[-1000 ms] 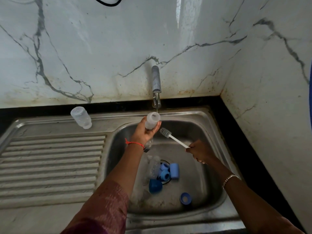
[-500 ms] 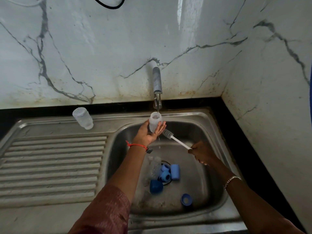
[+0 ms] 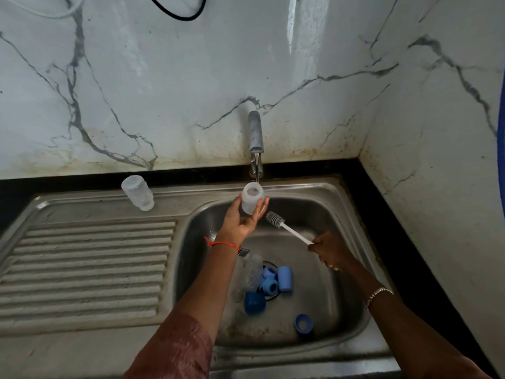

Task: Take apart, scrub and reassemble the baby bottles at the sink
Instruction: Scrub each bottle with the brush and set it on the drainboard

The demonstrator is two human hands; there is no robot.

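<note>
My left hand (image 3: 241,218) holds a clear baby bottle (image 3: 252,199) upright under the tap (image 3: 255,143), with its open mouth up and a thin stream of water running into it. My right hand (image 3: 329,251) grips the white handle of a bottle brush (image 3: 276,219), whose bristle head sits just right of the bottle, outside it. A second clear bottle (image 3: 138,196) stands upside down on the sink's back ledge at the left. Another clear bottle (image 3: 250,272) lies in the basin by the drain, partly hidden by my left forearm.
Several blue bottle parts lie in the steel basin (image 3: 336,302): rings and a cap (image 3: 284,279) around the drain, a darker cap (image 3: 254,303), a ring (image 3: 304,323) at the front right. A ribbed draining board (image 3: 84,266) lies left. Marble walls close the back and right.
My left hand has turned the bottle from tilted to mouth-up under the stream and raised it slightly. The brush head has stayed beside the bottle.
</note>
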